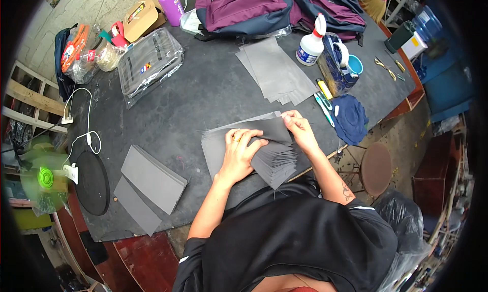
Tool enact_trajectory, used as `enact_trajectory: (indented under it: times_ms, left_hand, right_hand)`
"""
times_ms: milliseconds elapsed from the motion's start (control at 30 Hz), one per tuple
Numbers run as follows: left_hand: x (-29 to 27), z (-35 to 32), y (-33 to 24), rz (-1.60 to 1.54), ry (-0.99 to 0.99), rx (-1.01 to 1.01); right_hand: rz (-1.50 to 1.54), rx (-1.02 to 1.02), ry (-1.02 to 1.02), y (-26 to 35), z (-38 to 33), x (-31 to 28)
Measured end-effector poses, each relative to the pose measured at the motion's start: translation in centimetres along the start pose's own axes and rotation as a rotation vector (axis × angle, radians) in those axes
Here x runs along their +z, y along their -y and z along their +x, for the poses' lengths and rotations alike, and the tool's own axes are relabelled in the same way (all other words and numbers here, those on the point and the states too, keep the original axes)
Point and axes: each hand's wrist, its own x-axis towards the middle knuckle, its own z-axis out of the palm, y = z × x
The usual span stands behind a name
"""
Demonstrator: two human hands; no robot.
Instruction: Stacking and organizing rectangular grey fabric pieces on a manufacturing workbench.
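Note:
A thick stack of dark grey sheets (216, 148), which look like cut fabric, lies at the table's near edge in front of me. Its right-hand part is fanned out, with many layered edges showing. My left hand (238, 152), a ring on one finger, rests on the stack with bent fingers, thumb and forefinger gripping the raised top sheets. At the upper right corner, my right hand (300, 130) pinches the edge of a top sheet between thumb and fingers. Another grey stack (152, 177) lies to the left, and a spread pile of similar sheets (277, 70) lies farther back.
Right of the stack lie a dark blue cloth (349, 120), a teal-and-white cutter (324, 109), a yellow tube (324, 88) and a spray bottle (310, 44). Backpacks (249, 9) stand at the back. A plastic-wrapped bag (151, 63), white cable (89, 114) and fan (46, 177) are left.

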Motion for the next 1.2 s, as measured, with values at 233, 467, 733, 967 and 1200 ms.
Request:
enact_trajectory:
  times_ms: [233, 467, 733, 967, 1200]
  left_hand:
    - [0.4, -0.6, -0.5, -0.007, -0.062, 0.018]
    - [0.6, -1.3, -0.5, 0.027, 0.013, 0.041]
    - [0.7, -1.1, -0.6, 0.070, -0.014, 0.054]
    - [0.7, -1.5, -0.4, 0.124, 0.012, 0.102]
    - [0.6, -0.8, -0.5, 0.014, -0.031, -0.004]
  right_hand:
    - [-0.011, 0.047, 0.035, 0.4, -0.3, 0.0]
    - [0.125, 0.122, 0.073, 0.8, -0.7, -0.4]
    - [0.106, -0.001, 0.207, 1.4, -1.2, -0.8]
    - [0.230, 0.114, 0.012, 2.2, -1.1, -0.5]
    - [0.226, 0.222, -0.007, 1.0, -0.9, -0.6]
